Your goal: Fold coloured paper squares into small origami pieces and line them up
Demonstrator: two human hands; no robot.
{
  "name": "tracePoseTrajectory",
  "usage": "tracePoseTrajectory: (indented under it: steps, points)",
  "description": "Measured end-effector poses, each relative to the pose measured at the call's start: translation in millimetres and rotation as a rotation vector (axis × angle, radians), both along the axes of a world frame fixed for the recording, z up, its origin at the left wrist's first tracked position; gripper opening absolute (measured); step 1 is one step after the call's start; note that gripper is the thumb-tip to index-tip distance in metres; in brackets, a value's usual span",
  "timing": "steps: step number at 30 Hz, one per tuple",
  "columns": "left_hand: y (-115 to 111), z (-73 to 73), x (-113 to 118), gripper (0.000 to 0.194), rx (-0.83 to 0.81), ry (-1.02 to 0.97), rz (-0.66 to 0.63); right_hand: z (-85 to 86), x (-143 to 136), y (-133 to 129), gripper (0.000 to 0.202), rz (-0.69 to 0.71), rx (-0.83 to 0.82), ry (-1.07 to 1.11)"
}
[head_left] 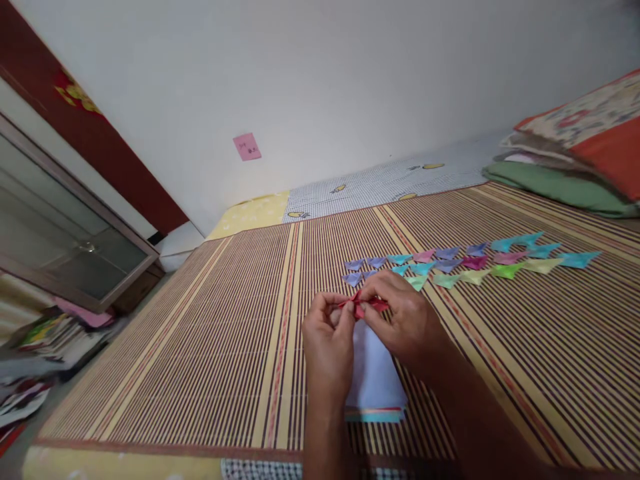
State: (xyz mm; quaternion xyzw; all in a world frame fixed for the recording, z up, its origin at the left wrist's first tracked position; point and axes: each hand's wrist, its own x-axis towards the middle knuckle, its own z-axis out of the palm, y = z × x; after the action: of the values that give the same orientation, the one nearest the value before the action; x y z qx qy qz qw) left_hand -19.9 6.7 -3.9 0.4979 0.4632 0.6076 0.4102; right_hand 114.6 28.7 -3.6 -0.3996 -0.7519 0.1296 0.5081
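Observation:
Between my two hands is a small red folded paper boat (373, 306), partly hidden by fingers. My left hand (331, 327) pinches its left end between thumb and fingers. My right hand (400, 313) grips the other side, thumb and fingertips pressed on the folds. Beneath the hands lies a stack of coloured paper (376, 380), pale blue on top, with red and turquoise edges showing at the near side. Beyond my right hand, several finished paper boats (474, 261) in blue, purple, pink, green and yellow stand in rows.
A striped bamboo mat (200, 347) covers the bed. Folded bedding (575, 167) is piled at the far right. A pink note (247, 147) is stuck to the white wall. At the left stand a glass-doored cabinet (65, 220) and a pile of books (55, 337).

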Motion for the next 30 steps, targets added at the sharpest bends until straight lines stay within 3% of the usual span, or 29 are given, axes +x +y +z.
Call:
tracePoseTrajectory:
  steps: [11, 20, 30]
  points:
    - [0.6, -2.7, 2.5, 0.012, 0.024, 0.006, 0.141, 4.3, -3.2, -4.9, 0.018, 0.067, -0.074, -0.038]
    - [5.4, -4.7, 0.4, 0.025, -0.075, -0.120, 0.005, -2.4, 0.2, -0.1, 0.018, 0.022, -0.080, 0.017]
    - [3.8, -5.8, 2.3, 0.033, -0.161, -0.426, -0.107, -2.8, 1.5, 1.0, 0.013, 0.046, -0.133, 0.110]
